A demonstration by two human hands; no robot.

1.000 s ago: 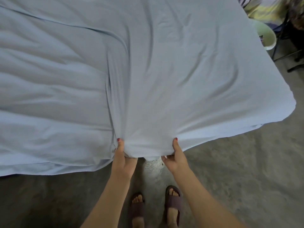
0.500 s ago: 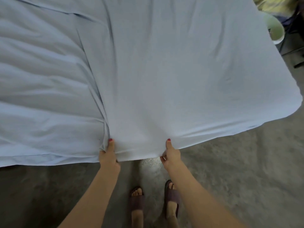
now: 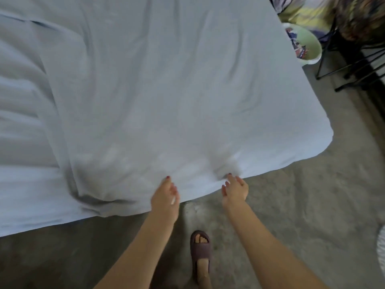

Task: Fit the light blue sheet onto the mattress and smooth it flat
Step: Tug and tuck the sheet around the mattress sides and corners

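The light blue sheet [image 3: 166, 90] covers the whole mattress, which is hidden beneath it. The sheet wraps the near right corner [image 3: 320, 140]. It lies fairly flat in the middle and right, with soft creases. A thick fold [image 3: 70, 184] and long ridges bunch up on the left. My left hand [image 3: 165, 195] hovers at the sheet's near edge with relaxed fingers, the thumb tip touching the cloth. My right hand [image 3: 235, 188] is at the same edge a little to the right, fingers spread, holding nothing.
A bare concrete floor [image 3: 291, 205] runs along the near side and the right of the bed. A pale green basin [image 3: 306, 44] stands by the far right side, next to black metal legs [image 3: 354, 65]. My sandalled foot [image 3: 201, 251] is below my hands.
Both hands gripped the sheet's near edge and pulled it toward me; now they have let go and opened. The cloth between them has settled flatter.
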